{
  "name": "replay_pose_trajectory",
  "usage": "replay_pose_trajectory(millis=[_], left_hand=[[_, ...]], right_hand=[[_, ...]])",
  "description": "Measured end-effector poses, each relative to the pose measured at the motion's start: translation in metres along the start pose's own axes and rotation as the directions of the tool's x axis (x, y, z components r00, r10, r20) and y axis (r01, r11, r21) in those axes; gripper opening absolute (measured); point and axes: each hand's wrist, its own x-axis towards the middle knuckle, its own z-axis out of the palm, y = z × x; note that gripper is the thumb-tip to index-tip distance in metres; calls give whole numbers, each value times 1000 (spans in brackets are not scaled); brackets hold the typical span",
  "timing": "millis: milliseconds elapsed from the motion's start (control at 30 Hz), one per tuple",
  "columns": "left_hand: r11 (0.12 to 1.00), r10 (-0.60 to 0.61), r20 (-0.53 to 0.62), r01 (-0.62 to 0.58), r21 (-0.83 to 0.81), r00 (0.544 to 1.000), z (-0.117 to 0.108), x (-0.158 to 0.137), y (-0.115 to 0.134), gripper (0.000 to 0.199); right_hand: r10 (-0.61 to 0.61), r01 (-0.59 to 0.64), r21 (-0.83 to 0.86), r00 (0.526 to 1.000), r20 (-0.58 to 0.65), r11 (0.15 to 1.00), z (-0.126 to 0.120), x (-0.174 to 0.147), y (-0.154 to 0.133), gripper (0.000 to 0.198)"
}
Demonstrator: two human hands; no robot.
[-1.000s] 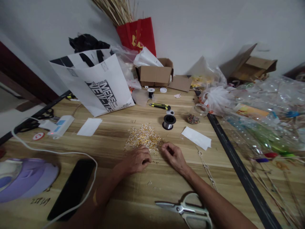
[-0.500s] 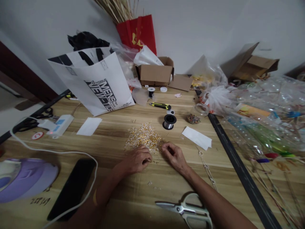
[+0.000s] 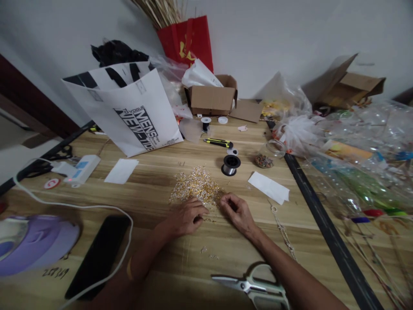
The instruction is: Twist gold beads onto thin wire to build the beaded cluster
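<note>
A loose pile of small gold and silver pieces [image 3: 196, 185], too small to name, lies on the wooden table. My left hand [image 3: 189, 215] rests at its near edge, fingers curled and thumb drawn towards the forefinger; whatever it pinches is too small to make out. A few gold pieces [image 3: 209, 220] lie by those fingertips. At the pile's right edge, my right hand [image 3: 237, 212] has thumb and fingers pressed together, and their contents cannot be made out. Closer to me lie a few clear bits [image 3: 203, 249]. Scissors [image 3: 245, 285] lie beside my right forearm, blades pointing left.
Behind the pile are a wire spool [image 3: 230, 165], a yellow-black utility knife [image 3: 218, 143] and a jar of beads [image 3: 264, 160]. A corded strand [image 3: 284, 234] lies right. A phone [image 3: 98, 256] and white cable [image 3: 97, 207] lie left. A paper bag [image 3: 129, 112] stands behind.
The view has shifted slightly. My left hand's fingertips have moved a little up and to the right; my right hand stays almost where it was, fingers still closed.
</note>
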Motion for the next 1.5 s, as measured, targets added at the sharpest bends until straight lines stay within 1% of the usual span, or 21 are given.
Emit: replay_pose_trajectory(millis=[133, 300, 400, 500, 667, 833, 1000, 1167, 1500], left_hand=[[999, -8, -72, 5, -37, 997, 1, 1, -2, 21], [995, -52, -218, 32, -97, 975, 2, 3, -2, 20], [989, -83, -293, 43, -139, 953, 5, 5, -2, 19], [984, -98, -331, 43, -170, 939, 9, 7, 0, 16], [988, -52, -324, 2, -153, 945, 13, 12, 5, 12], [989, -29, -307, -18, -147, 951, 11, 17, 10, 12], [990, -29, -297, -14, -141, 955, 11, 20, 10, 14], [993, -47, -265, 16, -118, 963, 9, 21, 12, 17], [994, -76, -229, 54, -100, 970, 4, 24, 15, 14]], right_hand=[[-1, 1, -4, 1000, 5, 1000, 0, 0, 0, 20], [-18, 18, -5, 1000, 9, 1000, 0, 0, -2, 19], [-71, 72, -41, 997, 18, 997, 0, -1, -3, 17], [-158, 164, -83, 985, 71, 983, 0, -2, -4, 16], [-287, 305, -117, 946, 153, 945, 0, -3, -6, 14], [-355, 384, -130, 913, 199, 914, 2, -3, -6, 13], [-354, 385, -153, 914, 197, 910, 3, -4, -3, 12], [-348, 381, -173, 917, 197, 908, 3, -4, -1, 12], [-332, 358, -174, 929, 161, 918, 3, -5, 0, 11]])
